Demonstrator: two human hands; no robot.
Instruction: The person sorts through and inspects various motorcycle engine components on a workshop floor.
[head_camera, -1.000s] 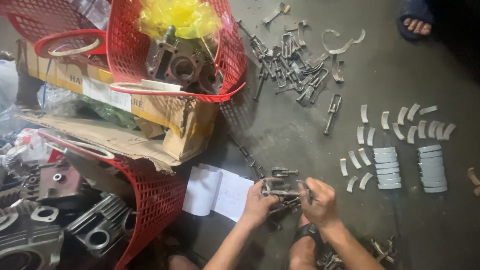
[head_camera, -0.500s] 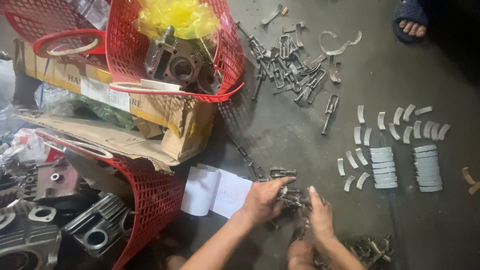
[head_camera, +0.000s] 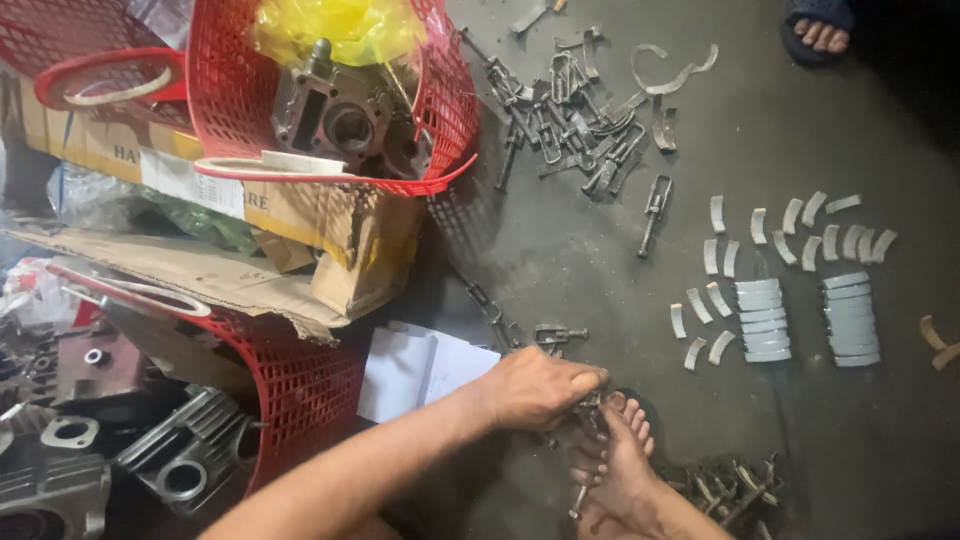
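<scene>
Your left hand (head_camera: 540, 385) is closed tight, knuckles up, around a small steel piece (head_camera: 590, 408) on the concrete floor (head_camera: 560, 240), just in front of you. Your right hand (head_camera: 615, 465) lies against the near end of the same piece with its fingers almost straight. I cannot tell whether it grips anything underneath.

Judging by the layout, the sorting is partly done. To your right, the grey curved bearing shells (head_camera: 800, 225) are laid out singly in loose rows, and two neat stacks of shells (head_camera: 765, 320) stand below them. A tangled heap of dark forked steel arms (head_camera: 580, 110) further out looks unsorted. So does the smaller clump of arms (head_camera: 730, 485) beside your right wrist.

The shells are thin, smooth and matt grey, each a short arc. The arms are darker, oily-looking and angular.

On your left, a red plastic mesh basket (head_camera: 440, 120) holds a rough cast cylinder block (head_camera: 340, 120) under a crinkled yellow bag (head_camera: 330, 25). It rests on a torn cardboard box (head_camera: 330, 230). White folded paper (head_camera: 415, 365) lies near your left forearm, and a finned cast cylinder (head_camera: 190, 470) sits at the lower left.
</scene>
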